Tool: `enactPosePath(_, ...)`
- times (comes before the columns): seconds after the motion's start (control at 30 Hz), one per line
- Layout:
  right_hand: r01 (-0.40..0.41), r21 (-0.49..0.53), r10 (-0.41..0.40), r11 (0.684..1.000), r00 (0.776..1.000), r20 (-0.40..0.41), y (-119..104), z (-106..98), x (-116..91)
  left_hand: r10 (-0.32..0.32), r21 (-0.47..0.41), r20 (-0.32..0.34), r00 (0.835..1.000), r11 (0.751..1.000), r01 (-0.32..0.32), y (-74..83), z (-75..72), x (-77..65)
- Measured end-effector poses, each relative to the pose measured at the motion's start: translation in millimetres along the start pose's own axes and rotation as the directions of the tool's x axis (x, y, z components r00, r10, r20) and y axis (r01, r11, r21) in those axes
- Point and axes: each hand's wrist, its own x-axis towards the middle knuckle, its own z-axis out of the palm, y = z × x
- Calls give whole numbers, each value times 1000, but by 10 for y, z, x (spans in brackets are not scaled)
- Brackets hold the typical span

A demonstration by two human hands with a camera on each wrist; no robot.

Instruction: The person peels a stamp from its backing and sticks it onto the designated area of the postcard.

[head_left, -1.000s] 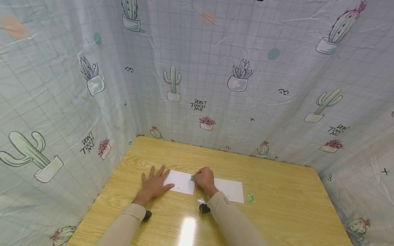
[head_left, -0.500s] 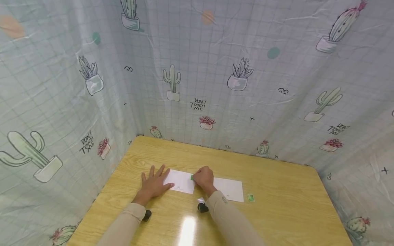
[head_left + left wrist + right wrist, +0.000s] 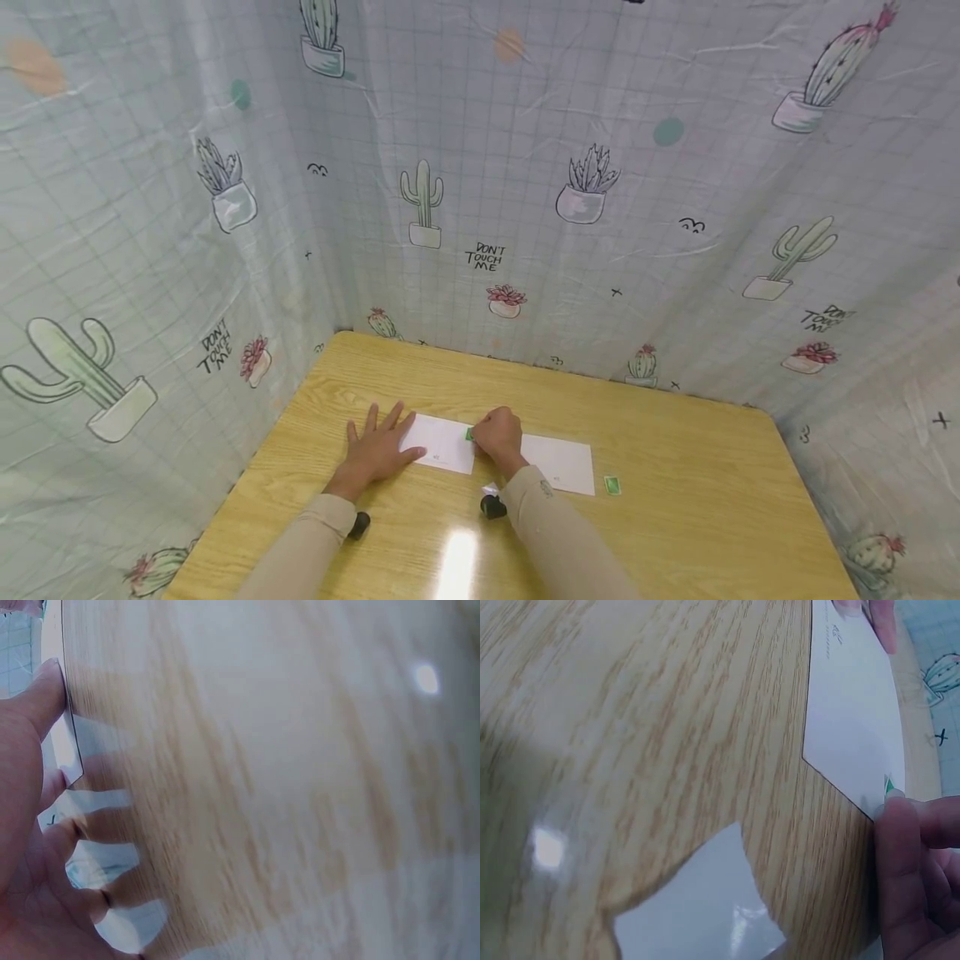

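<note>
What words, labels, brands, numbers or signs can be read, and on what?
"DON'T TOUCH ME": pale fabric curtain with cacti, three times, the right one creased.
"x": the same curtain, repeated.
Two white rectangular papers: print too small and blurred to read.
Beige fabric right sleeve: mark unreadable.

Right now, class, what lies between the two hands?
In the head view, a white paper lies between the left hand and the right hand, with a green sticker at one corner.

Right sleeve (image 3: 562, 535) slightly further left than a second ago
</note>
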Motion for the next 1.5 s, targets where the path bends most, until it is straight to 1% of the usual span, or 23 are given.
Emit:
enactPosePath(0.23,-21,-5,22,1000,1000,21,-31,-52,-1,-4,4,-2,1000,1000,4,-5,5,4)
enactPosePath(0.4,-16,-2,16,1000,999,48,10,-50,25,-5,9,5,1000,1000,5,-20,12,2)
enactPosePath(0.53,-20,80,15,997,998,58,71,-48,61,-4,10,10,1000,1000,4,-25,14,-2)
enactPosePath(0.63,-20,155,10,988,998,60,103,-53,83,-3,11,6,1000,1000,3,-29,20,5)
enactPosePath(0.73,-1,186,-11,983,998,61,111,-60,80,-5,12,4,1000,1000,5,-29,24,6)
enactPosePath(0.93,-2,222,-19,975,995,93,88,-76,27,-5,7,8,1000,1000,5,-19,23,4)
enactPosePath(1.0,11,212,-29,977,996,82,86,-73,22,-2,6,7,1000,1000,1,-15,23,11)
enactPosePath(1.17,72,128,-74,989,997,10,113,-25,46,4,6,4,1000,1000,-4,-27,36,32)
enactPosePath(1.23,82,108,-81,991,997,-13,125,-9,54,-2,10,13,1000,1000,1,-33,44,40)
enactPosePath(1.37,94,98,-92,991,995,-29,138,9,53,-7,13,21,1000,1000,6,-55,58,51)
enactPosePath(1.5,148,57,-146,987,989,-31,146,19,44,-7,5,15,1000,1000,6,-65,52,49)
